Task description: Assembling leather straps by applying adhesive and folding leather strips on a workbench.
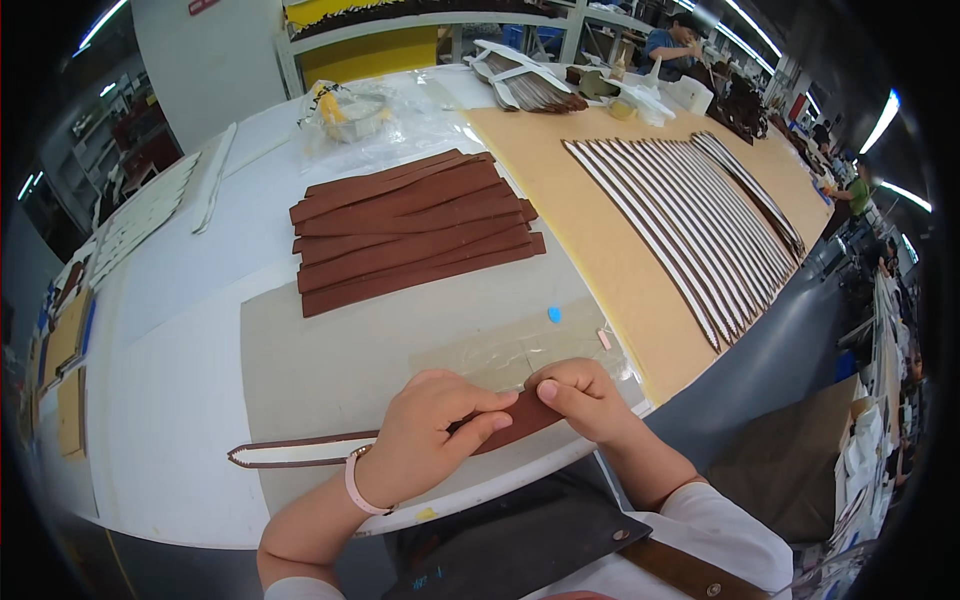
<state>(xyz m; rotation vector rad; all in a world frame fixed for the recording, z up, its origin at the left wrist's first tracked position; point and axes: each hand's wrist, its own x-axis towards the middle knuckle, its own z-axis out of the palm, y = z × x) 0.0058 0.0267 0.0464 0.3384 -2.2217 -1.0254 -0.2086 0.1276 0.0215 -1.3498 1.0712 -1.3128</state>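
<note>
Close to the table's front edge lies a long brown strip (520,422), leather-like. Its pointed left end shows a white inner band (300,454) with brown edges folded along it. My left hand (435,425) lies over the strip's middle, with thumb and forefinger closed on its far edge. My right hand (585,395) pinches the same edge just to the right, thumb on top. The fingertips of both hands are a short way apart. Between and below them the strip shows plain brown, and my left hand hides part of it.
Ahead lies a pile of brown strips (400,225) on a grey mat (300,350). Finished-looking white-and-brown strips (680,220) lie in a row at right. A blue disc (554,314) and a pink piece (604,339) sit nearby. Farther back are plastic bags (370,120) and a person (672,45).
</note>
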